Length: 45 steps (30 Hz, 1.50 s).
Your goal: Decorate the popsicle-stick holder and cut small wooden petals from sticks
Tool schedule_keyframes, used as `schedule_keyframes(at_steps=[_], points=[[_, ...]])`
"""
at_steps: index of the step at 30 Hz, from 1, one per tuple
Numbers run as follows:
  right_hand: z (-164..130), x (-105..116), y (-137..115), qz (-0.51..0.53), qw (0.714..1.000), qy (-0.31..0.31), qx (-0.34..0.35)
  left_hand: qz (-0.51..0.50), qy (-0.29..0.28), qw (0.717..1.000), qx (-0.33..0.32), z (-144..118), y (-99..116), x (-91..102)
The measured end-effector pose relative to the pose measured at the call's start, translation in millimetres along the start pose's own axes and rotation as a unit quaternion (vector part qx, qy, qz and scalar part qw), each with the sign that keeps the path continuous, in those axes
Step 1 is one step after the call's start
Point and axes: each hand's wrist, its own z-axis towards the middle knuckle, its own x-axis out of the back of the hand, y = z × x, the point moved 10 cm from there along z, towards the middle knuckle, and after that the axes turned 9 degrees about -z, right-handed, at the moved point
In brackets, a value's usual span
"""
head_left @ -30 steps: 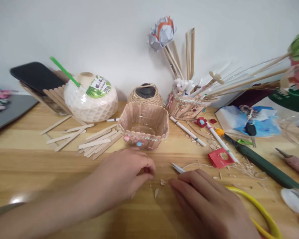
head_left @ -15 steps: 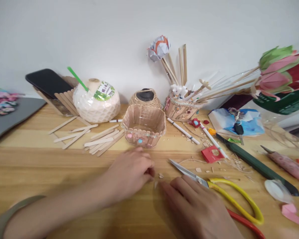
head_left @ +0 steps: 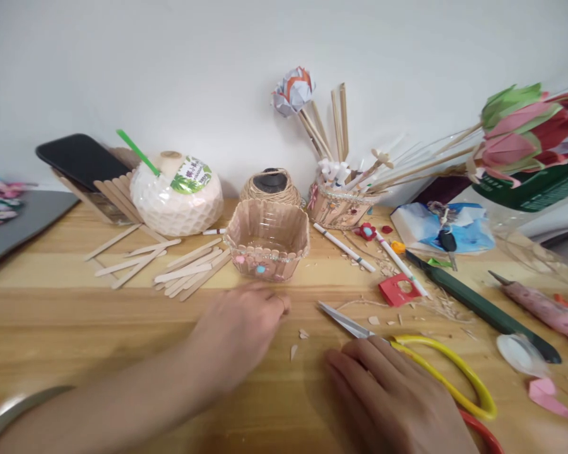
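Observation:
My left hand (head_left: 239, 334) lies on the wooden table (head_left: 76, 315) just in front of a small basket (head_left: 265, 265) faced with craft sticks and beads. Its fingers are curled under and blurred, so I cannot see whether they pinch anything. My right hand (head_left: 392, 397) rests flat on the table with nothing in it, touching the scissors (head_left: 426, 359), which have a yellow and a red handle. Small wood chips (head_left: 294, 350) lie between the hands.
Loose craft sticks (head_left: 189, 271) lie left of the basket. Behind stand a coconut drink (head_left: 175, 198), a phone (head_left: 80, 161), a twine ball (head_left: 269, 186) and a holder of sticks (head_left: 341, 208). A red paper piece (head_left: 395, 290), a green tool (head_left: 478, 306) and a pink glue gun (head_left: 539, 306) lie at the right.
The view has tilted up and shifted a little. My left hand has moved slightly toward the basket. My right hand has drawn back toward me, uncovering the scissors' blades and the chips.

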Motion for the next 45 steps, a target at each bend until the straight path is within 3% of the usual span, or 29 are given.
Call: schedule_keyframes(at_steps=[6,12,18,30,36,40,45], points=[[0,-2,5,-0.006,1.0,0.017,-0.011,-0.089,-0.035,0.995,-0.017,-2,13,-13.6],[15,-7,-3,0.009,1.0,-0.002,0.013,-0.105,-0.044,0.994,0.003,-3,7,-21.0],[24,0,-3,0.005,0.999,0.018,0.026,-0.113,-0.06,0.991,0.027,-3,3,-18.6],[19,-11,-14,0.044,0.998,-0.018,0.049,-0.118,-0.051,0.991,0.034,-2,-4,-13.6],[21,-1,-3,0.059,0.998,0.01,0.033,-0.106,-0.079,0.989,0.061,-2,-6,-14.7],[26,6,3,0.054,0.998,0.019,0.021,-0.1,-0.076,0.99,0.057,-2,-6,-12.5],[23,-5,-6,0.044,0.998,-0.009,0.049,-0.088,-0.053,0.995,0.015,0,-1,-8.6]])
